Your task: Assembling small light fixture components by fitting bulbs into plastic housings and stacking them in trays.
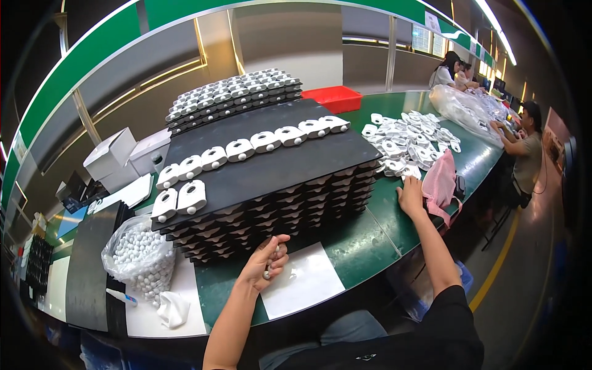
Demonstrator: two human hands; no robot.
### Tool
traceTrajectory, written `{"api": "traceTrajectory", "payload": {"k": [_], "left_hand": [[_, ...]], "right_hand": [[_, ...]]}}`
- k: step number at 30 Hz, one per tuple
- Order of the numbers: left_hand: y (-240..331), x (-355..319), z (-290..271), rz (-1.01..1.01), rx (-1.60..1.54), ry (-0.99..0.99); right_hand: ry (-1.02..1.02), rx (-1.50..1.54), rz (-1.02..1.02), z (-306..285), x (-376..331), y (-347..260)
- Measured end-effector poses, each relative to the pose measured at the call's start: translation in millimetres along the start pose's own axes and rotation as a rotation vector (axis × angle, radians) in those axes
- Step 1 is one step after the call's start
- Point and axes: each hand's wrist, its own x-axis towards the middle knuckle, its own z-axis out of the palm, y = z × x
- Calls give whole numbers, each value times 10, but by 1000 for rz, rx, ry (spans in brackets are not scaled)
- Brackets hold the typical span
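Note:
My left hand (266, 264) is closed around a few small white balls (269, 269), low in front of the stack of black boards (290, 209). To the right, my right hand (410, 196) is at the near edge of a heap of white plastic parts (410, 139). Its fingers are closed on one white plastic part (411, 171), though the fingertips are partly hidden. On the top board lies a row of white parts (239, 149), each with a round hole and a white ball at its near end. Two more such parts (191, 197) lie at that board's near left corner.
A clear bag of white balls (140, 256) stands left of the stack, with a crumpled white cloth (173, 309) beside it. White paper (302, 280) lies on the green table. A pink cloth bag (439, 182) sits by my right hand. A red tray (333, 98) is behind; co-workers sit far right.

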Motion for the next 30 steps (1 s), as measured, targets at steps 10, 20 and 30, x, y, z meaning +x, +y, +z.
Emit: {"api": "traceTrajectory", "payload": {"k": [10, 20, 30], "left_hand": [[-84, 39, -143, 155, 63, 73], [-22, 14, -105, 154, -26, 70], [15, 6, -68, 160, -119, 21]], "right_hand": [[-557, 369, -142, -917, -517, -692], [-221, 460, -595, -1476, -803, -1536], [-833, 1508, -3, -1020, -1460, -2359]]}}
